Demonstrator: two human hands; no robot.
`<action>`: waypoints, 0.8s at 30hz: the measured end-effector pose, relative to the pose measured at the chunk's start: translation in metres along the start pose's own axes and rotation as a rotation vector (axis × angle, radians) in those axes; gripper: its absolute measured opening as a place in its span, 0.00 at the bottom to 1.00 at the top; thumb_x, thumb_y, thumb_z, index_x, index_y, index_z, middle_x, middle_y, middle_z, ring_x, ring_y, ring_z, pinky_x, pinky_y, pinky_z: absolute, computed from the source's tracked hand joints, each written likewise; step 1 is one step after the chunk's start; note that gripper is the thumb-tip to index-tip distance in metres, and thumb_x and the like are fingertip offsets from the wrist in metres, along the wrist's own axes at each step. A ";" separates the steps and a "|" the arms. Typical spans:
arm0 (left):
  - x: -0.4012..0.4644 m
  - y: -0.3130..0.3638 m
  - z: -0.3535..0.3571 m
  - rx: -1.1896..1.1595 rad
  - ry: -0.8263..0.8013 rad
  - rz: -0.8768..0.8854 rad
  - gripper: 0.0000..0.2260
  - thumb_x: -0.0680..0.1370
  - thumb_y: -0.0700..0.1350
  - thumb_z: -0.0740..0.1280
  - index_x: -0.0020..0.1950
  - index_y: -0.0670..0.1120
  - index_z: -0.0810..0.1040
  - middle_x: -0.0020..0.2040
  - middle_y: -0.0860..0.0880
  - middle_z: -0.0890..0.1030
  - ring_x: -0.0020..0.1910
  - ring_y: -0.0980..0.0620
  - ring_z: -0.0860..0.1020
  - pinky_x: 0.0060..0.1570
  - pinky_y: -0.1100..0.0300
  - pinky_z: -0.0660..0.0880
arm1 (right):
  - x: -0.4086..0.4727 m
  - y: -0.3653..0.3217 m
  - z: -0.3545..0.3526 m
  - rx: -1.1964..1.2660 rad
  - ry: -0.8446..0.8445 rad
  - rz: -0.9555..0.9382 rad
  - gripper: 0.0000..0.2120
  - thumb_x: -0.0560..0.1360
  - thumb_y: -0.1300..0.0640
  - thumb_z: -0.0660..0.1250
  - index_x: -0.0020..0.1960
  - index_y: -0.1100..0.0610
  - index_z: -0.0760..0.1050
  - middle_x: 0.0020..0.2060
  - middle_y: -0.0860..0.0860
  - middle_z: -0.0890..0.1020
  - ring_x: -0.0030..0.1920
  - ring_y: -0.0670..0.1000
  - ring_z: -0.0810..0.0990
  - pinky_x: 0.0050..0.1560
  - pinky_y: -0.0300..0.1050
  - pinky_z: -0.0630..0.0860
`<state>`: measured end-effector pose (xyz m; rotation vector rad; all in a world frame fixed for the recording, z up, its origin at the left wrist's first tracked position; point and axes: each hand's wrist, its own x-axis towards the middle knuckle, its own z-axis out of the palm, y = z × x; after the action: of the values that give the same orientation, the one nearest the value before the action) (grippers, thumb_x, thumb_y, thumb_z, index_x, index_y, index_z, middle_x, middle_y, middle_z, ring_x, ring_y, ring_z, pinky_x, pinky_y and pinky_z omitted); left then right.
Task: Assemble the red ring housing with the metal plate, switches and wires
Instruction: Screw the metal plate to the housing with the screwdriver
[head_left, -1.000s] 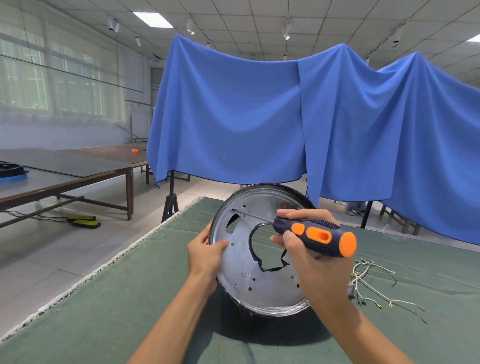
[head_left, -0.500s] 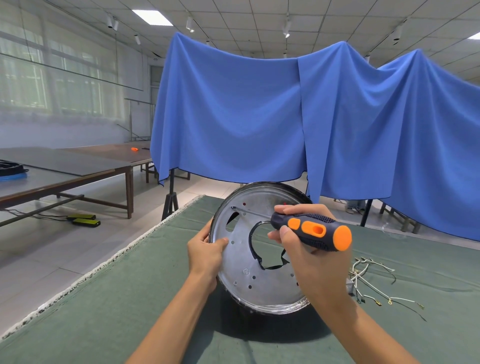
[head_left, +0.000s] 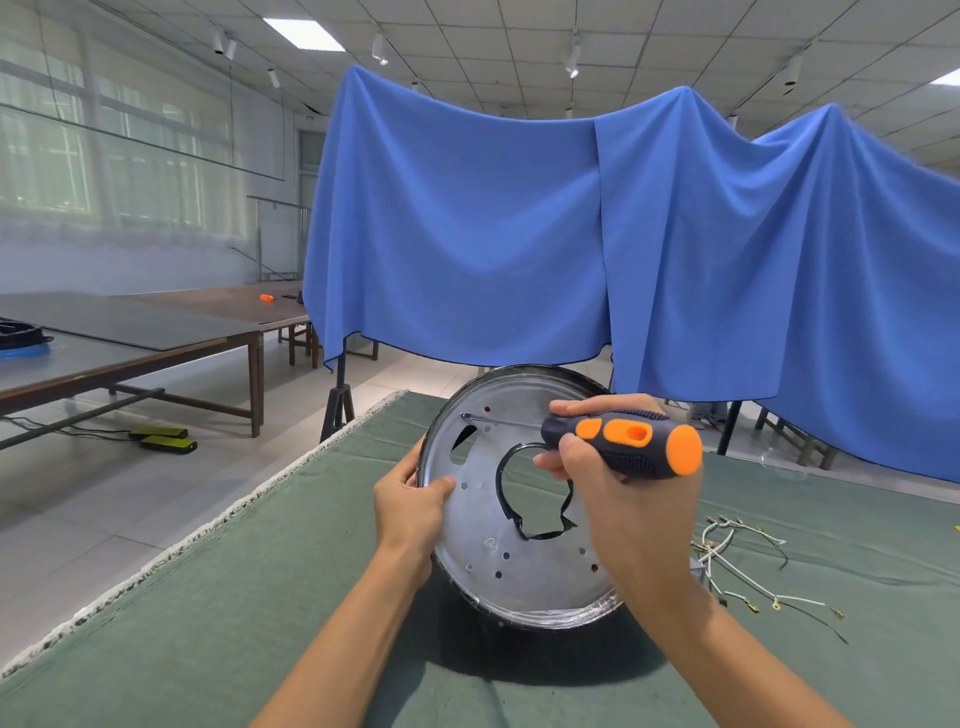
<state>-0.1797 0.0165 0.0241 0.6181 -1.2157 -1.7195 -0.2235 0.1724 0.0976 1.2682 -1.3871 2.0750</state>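
A round metal plate (head_left: 498, 545) with small holes and a large central cutout stands tilted up on the green table, facing me. Its dark outer rim shows, but I see no red housing. My left hand (head_left: 410, 506) grips the plate's left edge, thumb on its face. My right hand (head_left: 618, 499) is closed on an orange and dark blue screwdriver (head_left: 631, 441). The thin shaft points left, with its tip at a hole near the plate's upper left. White wires (head_left: 748, 566) with metal terminals lie on the cloth to the right.
The green cloth table (head_left: 260, 597) ends at a frayed left edge with floor beyond. A blue sheet (head_left: 571, 234) hangs behind the table. Long brown tables (head_left: 156, 338) stand at the far left.
The plate and both hands have stayed nearly in place. The screwdriver handle has shifted slightly, with its tip kept at the same upper-left hole.
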 end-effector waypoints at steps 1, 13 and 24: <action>0.000 0.000 0.000 0.000 0.000 -0.001 0.23 0.72 0.29 0.67 0.60 0.51 0.78 0.45 0.51 0.84 0.39 0.51 0.84 0.35 0.61 0.81 | 0.000 -0.001 0.000 -0.005 0.001 -0.002 0.05 0.64 0.57 0.68 0.39 0.57 0.79 0.42 0.50 0.84 0.38 0.60 0.83 0.37 0.62 0.80; 0.001 -0.001 -0.002 -0.018 -0.004 -0.006 0.22 0.72 0.28 0.67 0.51 0.55 0.79 0.39 0.55 0.85 0.35 0.53 0.84 0.31 0.63 0.79 | -0.005 -0.002 0.006 -0.061 -0.011 0.019 0.06 0.65 0.56 0.68 0.41 0.57 0.80 0.43 0.48 0.84 0.40 0.59 0.84 0.41 0.61 0.80; -0.002 0.002 -0.001 -0.002 -0.028 0.018 0.23 0.72 0.27 0.66 0.49 0.57 0.79 0.38 0.57 0.85 0.35 0.55 0.83 0.30 0.65 0.78 | 0.007 -0.014 0.018 -0.070 0.006 0.082 0.02 0.67 0.52 0.67 0.39 0.47 0.78 0.36 0.46 0.84 0.34 0.52 0.85 0.42 0.60 0.81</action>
<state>-0.1769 0.0178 0.0251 0.5825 -1.2352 -1.7193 -0.2091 0.1623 0.1128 1.1952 -1.5190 2.0624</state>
